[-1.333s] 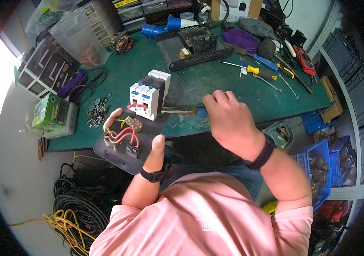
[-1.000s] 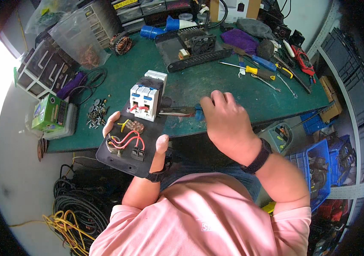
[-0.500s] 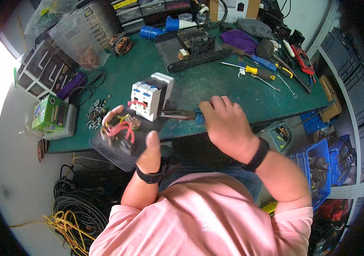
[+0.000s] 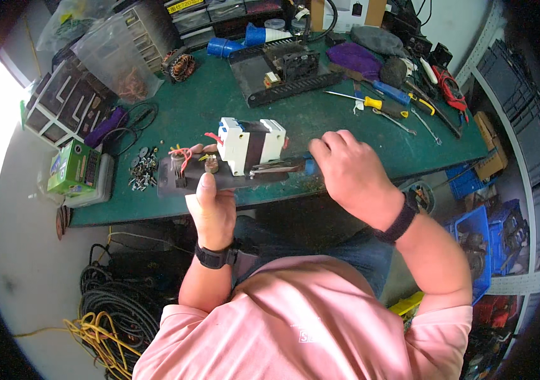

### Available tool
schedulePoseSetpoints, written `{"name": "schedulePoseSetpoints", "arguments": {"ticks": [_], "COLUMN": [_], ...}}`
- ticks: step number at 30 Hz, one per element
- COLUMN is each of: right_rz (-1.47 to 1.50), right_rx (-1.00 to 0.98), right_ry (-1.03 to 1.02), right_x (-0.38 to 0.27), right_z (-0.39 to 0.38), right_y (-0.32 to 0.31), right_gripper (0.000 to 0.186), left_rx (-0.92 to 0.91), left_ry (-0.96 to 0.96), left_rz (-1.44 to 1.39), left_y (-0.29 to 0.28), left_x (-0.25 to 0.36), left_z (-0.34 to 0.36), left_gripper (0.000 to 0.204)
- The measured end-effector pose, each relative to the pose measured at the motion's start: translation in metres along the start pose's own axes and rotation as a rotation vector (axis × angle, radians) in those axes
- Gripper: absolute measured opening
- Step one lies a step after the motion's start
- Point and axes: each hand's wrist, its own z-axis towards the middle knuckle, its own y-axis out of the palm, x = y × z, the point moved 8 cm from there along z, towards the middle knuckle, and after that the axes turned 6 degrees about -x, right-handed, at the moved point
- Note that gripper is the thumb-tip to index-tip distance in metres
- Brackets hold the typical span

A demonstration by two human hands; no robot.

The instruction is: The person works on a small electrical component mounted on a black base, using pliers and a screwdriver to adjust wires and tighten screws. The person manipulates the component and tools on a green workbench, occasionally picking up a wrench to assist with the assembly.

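Observation:
My left hand (image 4: 212, 212) grips a dark flat panel (image 4: 244, 182) by its near edge, thumb on top and fingers mostly hidden behind it. Mounted on the panel is a boxy white-and-black electrical unit (image 4: 254, 142), which looks like a circuit breaker, with red wire ends at its sides. Left of it on the panel are a round brownish part (image 4: 212, 164) and pink and yellow wires (image 4: 183, 158). My right hand (image 4: 355, 164) is closed around blue-handled pliers (image 4: 279, 168). Their metal jaws lie by the unit's lower right edge; whether they touch it I cannot tell.
Loose screws (image 4: 144, 170) lie in a pile on the green table (image 4: 207, 101). Behind stand a black metal chassis (image 4: 289, 73) and blue plugs (image 4: 226, 47). To the right lie a yellow-handled screwdriver (image 4: 371, 102) and wrenches (image 4: 425, 126). A green box (image 4: 74, 168) stands at left.
The panel has swung round and levelled, and the unit on it has turned and moved right, showing its side. My left hand has turned with it. The pliers and right hand have shifted slightly right.

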Motion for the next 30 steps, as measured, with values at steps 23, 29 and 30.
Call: {"name": "schedulePoseSetpoints", "arguments": {"ticks": [23,29,30], "right_rz": [-0.008,-0.001,0.006], "right_rx": [-0.001,0.031,0.035], "right_ry": [0.103,0.05,0.024], "right_x": [-0.026,-0.022,-0.021], "right_z": [-0.001,-0.005,-0.006], "right_y": [-0.012,-0.006,-0.004], "right_gripper": [0.007,0.008,0.008], "left_rx": [0.121,0.025,0.016], "left_ry": [0.529,0.525,0.542], "left_rz": [0.754,0.809,0.775], "left_y": [0.04,0.046,0.043], "left_x": [0.062,0.062,0.061], "left_z": [-0.028,-0.019,-0.016], "left_gripper": [0.101,0.093,0.093]}}
